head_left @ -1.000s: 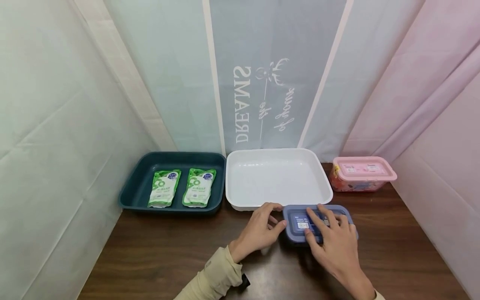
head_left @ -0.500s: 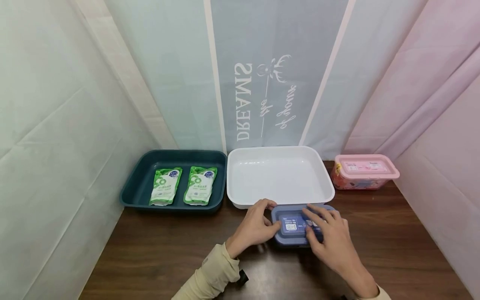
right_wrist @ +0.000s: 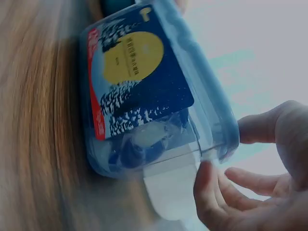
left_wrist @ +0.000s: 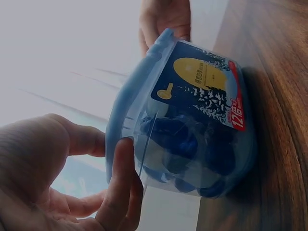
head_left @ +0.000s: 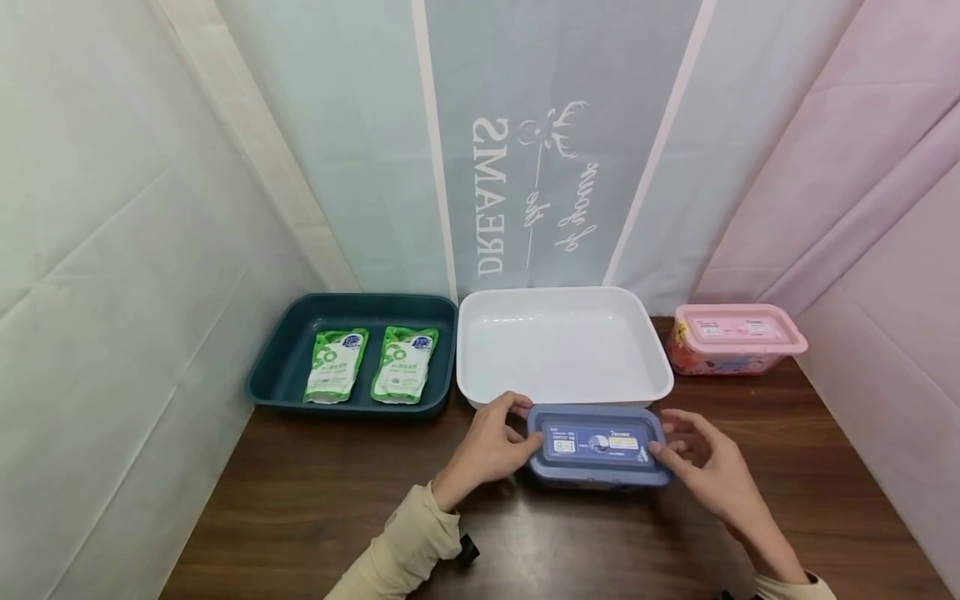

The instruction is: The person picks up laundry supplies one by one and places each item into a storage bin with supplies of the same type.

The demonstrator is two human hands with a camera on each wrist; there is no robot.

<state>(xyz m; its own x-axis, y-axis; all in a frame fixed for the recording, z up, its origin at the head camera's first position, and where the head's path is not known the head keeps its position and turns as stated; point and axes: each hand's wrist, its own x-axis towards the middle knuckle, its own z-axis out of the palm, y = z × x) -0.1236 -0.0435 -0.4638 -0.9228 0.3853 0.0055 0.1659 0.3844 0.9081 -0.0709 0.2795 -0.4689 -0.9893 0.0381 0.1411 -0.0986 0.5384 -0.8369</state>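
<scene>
A clear plastic tub of laundry pods (head_left: 598, 447) with a blue lid is at the front edge of the white tray (head_left: 555, 350). Whether its base touches the table I cannot tell. At its left end, my left hand (head_left: 491, 442) pinches the lid's rim, thumb on top and fingers beneath, as the left wrist view also shows. My right hand (head_left: 716, 471) grips the rim at the other end in the same way. Blue and white pods (left_wrist: 183, 154) show through the wall, beside a dark label with a yellow oval (right_wrist: 134, 57).
A dark green tray (head_left: 258, 387) stands at the left, holding two green-and-white pouches, one left (head_left: 336, 367) and one right (head_left: 405, 365). Behind and right is a pink-lidded tub (head_left: 738, 337). Curtain-like cloth closes off the back and sides of the brown table (head_left: 315, 492).
The tub has slid left along the white tray's front, the left hand moving with it. My right hand has shifted from the top of the lid to its right end.
</scene>
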